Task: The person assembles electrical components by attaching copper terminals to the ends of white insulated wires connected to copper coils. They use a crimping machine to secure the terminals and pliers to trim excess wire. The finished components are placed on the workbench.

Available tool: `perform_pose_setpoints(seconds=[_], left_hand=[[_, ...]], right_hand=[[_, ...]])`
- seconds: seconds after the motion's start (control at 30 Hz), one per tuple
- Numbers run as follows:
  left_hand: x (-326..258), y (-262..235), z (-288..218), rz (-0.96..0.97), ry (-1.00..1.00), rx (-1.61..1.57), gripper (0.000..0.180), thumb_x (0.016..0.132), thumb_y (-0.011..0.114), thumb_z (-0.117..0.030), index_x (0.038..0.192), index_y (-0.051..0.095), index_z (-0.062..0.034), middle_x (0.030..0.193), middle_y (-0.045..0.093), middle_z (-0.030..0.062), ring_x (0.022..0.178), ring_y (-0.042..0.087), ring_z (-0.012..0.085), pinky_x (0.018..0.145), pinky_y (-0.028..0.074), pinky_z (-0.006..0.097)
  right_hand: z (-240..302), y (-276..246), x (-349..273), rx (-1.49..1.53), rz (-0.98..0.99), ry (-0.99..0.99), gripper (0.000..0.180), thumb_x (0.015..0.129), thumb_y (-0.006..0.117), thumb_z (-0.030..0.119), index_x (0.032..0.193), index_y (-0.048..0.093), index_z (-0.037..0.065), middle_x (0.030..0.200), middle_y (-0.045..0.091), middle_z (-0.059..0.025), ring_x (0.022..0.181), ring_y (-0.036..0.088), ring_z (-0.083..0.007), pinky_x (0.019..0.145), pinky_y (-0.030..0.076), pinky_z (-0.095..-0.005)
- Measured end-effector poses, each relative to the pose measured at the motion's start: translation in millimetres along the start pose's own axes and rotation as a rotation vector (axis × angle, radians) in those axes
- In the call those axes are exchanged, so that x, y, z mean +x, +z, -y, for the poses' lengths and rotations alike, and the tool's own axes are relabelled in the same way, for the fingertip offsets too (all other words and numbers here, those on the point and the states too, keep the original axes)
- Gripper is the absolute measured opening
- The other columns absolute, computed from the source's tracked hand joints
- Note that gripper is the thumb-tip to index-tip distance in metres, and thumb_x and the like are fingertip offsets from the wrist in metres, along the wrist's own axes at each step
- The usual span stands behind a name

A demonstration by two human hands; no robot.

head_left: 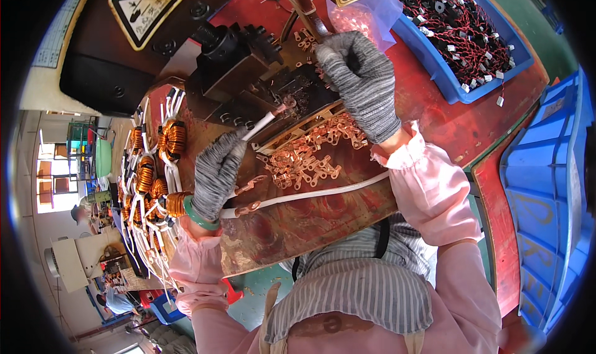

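Note:
My left hand, in a grey knit glove, pinches a white cable. The copper terminal lug on that cable points at the black press tooling. Beside the left wrist lies a copper-wound coil. Another white cable runs across the table under this hand, with a copper lug near it. My right hand, gloved too, has its fingers curled closed just below a metal bar of the machine. What those fingers hold, if anything, is hidden.
Loose copper lugs are heaped in front of the tooling. Several wound coils with white leads are piled at the left. A blue tray of red and black wired parts stands far right, near a clear bag. Blue crates stand at right.

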State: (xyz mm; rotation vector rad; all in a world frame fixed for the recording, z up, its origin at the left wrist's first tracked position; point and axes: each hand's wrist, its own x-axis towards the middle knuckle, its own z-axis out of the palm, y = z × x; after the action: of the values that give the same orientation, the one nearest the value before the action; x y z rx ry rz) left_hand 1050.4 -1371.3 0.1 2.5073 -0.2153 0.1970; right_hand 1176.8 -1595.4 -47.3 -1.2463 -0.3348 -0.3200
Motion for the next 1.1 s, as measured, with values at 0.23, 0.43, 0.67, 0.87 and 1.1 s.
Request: perform_pose_setpoints(seconds=[0.23,0.43,0.67,0.87,1.1], left_hand=[[-11.5,-5.3,-12.7,0.086,0.042,-0.036,0.026,0.087,0.054,-0.006,0.111,0.062,-0.0045,0.092,0.063,0.0150,0.080,0.061,0.0286,0.072,0.048,0.033],[-13.0,-2.6,-1.2,0.093,0.238,0.009,0.027,0.087,0.054,-0.009,0.112,0.062,-0.0069,0.094,0.064,0.0144,0.083,0.060,0.0316,0.073,0.049,0.036],[-24.3,-3.1,18.4,0.133,0.417,0.070,0.030,0.087,0.056,-0.019,0.115,0.060,-0.0103,0.103,0.063,0.0123,0.092,0.060,0.0321,0.079,0.049,0.037],[-35.3,-41.3,-14.3,0.237,0.163,0.175,0.038,0.082,0.063,-0.025,0.117,0.059,-0.0120,0.108,0.059,0.0148,0.096,0.057,0.0335,0.086,0.046,0.039],[-105.5,-142.0,38.1,0.430,-0.181,0.560,0.085,0.057,0.081,-0.026,0.132,0.043,-0.0128,0.122,0.051,0.0159,0.114,0.047,0.0348,0.098,0.038,0.040]], right_hand=[[17.0,-10.7,-33.0,-0.056,0.174,-0.062,0.013,0.087,0.061,0.016,0.088,0.061,0.002,0.073,0.057,-0.0021,0.065,0.051,-0.0106,0.061,0.044,-0.0241],[5.9,0.7,-56.6,-0.245,0.636,-0.076,0.020,0.087,0.059,0.023,0.089,0.061,0.003,0.077,0.060,-0.0144,0.071,0.060,-0.0315,0.064,0.046,-0.0390],[38.9,-44.5,-73.0,-0.672,0.689,-0.297,0.023,0.085,0.060,0.027,0.094,0.062,0.005,0.089,0.061,-0.0128,0.083,0.058,-0.0307,0.073,0.048,-0.0396],[59.5,-84.5,-117.9,-0.919,0.910,-0.384,0.026,0.077,0.062,0.025,0.096,0.062,0.007,0.104,0.059,-0.0113,0.104,0.052,-0.0281,0.095,0.039,-0.0432],[55.3,-86.4,-147.8,-0.935,0.772,-0.331,0.026,0.070,0.067,0.018,0.093,0.062,0.007,0.097,0.060,-0.0076,0.096,0.056,-0.0259,0.085,0.045,-0.0410]])
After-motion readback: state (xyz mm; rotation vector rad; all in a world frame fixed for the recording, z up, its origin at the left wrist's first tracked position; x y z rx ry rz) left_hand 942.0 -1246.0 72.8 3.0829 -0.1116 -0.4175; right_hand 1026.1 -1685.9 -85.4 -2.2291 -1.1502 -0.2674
